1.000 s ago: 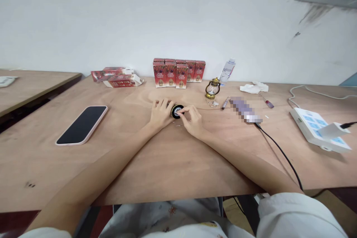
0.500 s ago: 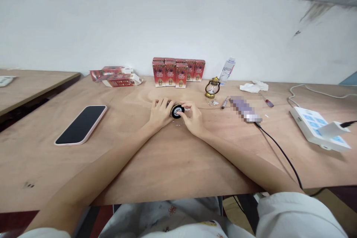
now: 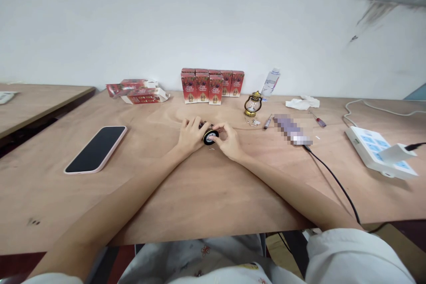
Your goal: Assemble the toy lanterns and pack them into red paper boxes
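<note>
Between my hands a small lantern (image 3: 210,137) lies tipped over, its round black base with a gold rim facing me. My left hand (image 3: 192,135) is closed around its left side and hides much of its body. From the right, my right hand (image 3: 229,142) grips the base, the thumb pressed on the pale centre and the fingers bent over the top edge. Whatever the thumb covers there is too small to make out. Behind and to the right stands a gold lantern (image 3: 253,104), upright, with small pale bits (image 3: 254,122) in front of it.
Red printed boxes (image 3: 202,88) stand in a group by the wall, with opened red packaging (image 3: 143,93) to their left. A phone (image 3: 96,149) lies at left. Rightward are a bottle (image 3: 270,83), a marker-like stick (image 3: 268,122), a blurred phone (image 3: 293,131), tissue (image 3: 302,103), a screwdriver (image 3: 321,122) and a power strip (image 3: 376,151).
The lantern's base has tilted and shifted slightly down and left in my hands. My right hand has moved a little left with it; both hands keep their hold.
</note>
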Motion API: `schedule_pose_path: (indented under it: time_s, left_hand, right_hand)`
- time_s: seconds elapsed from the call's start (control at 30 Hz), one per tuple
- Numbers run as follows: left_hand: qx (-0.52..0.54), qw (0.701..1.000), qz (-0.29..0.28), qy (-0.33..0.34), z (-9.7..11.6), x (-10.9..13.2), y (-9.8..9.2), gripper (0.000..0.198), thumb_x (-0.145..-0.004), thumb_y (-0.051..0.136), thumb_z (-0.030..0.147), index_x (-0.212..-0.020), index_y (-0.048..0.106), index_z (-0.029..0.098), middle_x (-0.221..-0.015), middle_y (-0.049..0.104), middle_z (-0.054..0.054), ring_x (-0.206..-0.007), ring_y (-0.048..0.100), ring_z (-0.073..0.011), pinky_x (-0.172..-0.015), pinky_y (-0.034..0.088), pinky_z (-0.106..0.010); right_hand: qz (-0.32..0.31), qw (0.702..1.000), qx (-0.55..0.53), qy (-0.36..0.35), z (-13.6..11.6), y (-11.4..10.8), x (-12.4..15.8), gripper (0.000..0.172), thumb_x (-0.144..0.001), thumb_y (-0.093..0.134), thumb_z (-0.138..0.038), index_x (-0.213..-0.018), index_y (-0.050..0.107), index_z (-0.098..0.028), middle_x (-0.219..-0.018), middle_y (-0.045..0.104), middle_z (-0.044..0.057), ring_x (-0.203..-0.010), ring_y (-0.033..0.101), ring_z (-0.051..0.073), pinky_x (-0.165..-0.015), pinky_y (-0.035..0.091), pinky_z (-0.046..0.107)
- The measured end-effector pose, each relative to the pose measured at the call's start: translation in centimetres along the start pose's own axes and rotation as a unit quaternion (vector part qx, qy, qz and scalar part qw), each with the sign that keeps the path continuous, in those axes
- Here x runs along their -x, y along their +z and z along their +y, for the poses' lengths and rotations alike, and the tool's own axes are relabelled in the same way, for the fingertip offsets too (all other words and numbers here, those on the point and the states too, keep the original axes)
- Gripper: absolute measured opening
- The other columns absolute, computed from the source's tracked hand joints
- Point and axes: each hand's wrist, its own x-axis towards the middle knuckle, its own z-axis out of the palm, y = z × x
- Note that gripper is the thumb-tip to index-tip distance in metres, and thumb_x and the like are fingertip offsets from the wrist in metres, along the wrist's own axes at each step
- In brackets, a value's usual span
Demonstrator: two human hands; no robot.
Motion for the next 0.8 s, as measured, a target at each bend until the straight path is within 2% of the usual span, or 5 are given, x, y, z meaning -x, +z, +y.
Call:
schedule_pose_path:
  time_s: [0.1, 0.23, 0.37, 0.53, 0.8]
  left_hand:
    - [0.016, 0.999, -0.002, -0.032, -0.2, 0.0, 0.0, 0.031, -0.083, 0.052, 0.042, -0.102, 0.061, 0.019, -0.094, 0.06, -0.012, -0.085, 0.055, -0.0273, -0.074, 0.032, -0.039]
    - [0.04, 0.995, 0.015, -0.094, -0.5, -0.1, -0.1, 0.031, -0.078, 0.057, 0.038, -0.101, 0.059, 0.018, -0.095, 0.058, -0.012, -0.088, 0.055, -0.0265, -0.076, 0.035, -0.038]
    - [0.059, 0.993, 0.006, -0.106, -0.6, -0.2, -0.1, 0.029, -0.077, 0.056, 0.036, -0.1, 0.057, 0.018, -0.098, 0.058, -0.012, -0.092, 0.055, -0.0274, -0.079, 0.035, -0.039]
    - [0.071, 0.993, -0.021, -0.095, -0.6, -0.4, 0.0, 0.026, -0.075, 0.054, 0.026, -0.099, 0.052, 0.017, -0.107, 0.061, -0.013, -0.101, 0.054, -0.0299, -0.086, 0.034, -0.041]
    - [0.111, 0.988, -0.036, -0.104, -0.7, -0.4, 0.3, 0.027, -0.073, 0.054, 0.024, -0.099, 0.048, 0.019, -0.103, 0.066, -0.009, -0.094, 0.06, -0.0263, -0.089, 0.033, -0.039]
  right_hand:
    - [0.015, 1.0, 0.006, 0.008, 0.1, -0.4, -0.2, 0.023, -0.081, 0.061, -0.033, -0.097, 0.051, -0.021, -0.095, 0.064, 0.005, -0.085, 0.061, 0.017, -0.08, 0.052, 0.034]
    - [0.03, 0.987, 0.153, 0.035, 1.4, -2.1, -0.9, 0.017, -0.086, 0.05, -0.026, -0.101, 0.052, -0.018, -0.103, 0.064, 0.011, -0.093, 0.059, 0.023, -0.085, 0.049, 0.041]
    - [-0.08, 0.959, 0.27, 0.038, 3.0, -3.5, -1.7, 0.031, -0.082, 0.053, -0.019, -0.113, 0.052, -0.017, -0.114, 0.064, 0.011, -0.112, 0.052, 0.029, -0.094, 0.044, 0.048]
    - [-0.162, 0.93, 0.327, 0.038, 3.4, -3.7, -1.9, 0.029, -0.085, 0.052, -0.016, -0.114, 0.056, -0.019, -0.108, 0.067, 0.01, -0.107, 0.054, 0.028, -0.092, 0.044, 0.045]
    - [-0.057, 0.978, 0.202, -0.008, 3.1, -3.6, -1.3, 0.014, -0.09, 0.047, -0.025, -0.095, 0.059, -0.019, -0.093, 0.069, 0.007, -0.087, 0.065, 0.02, -0.08, 0.051, 0.034]
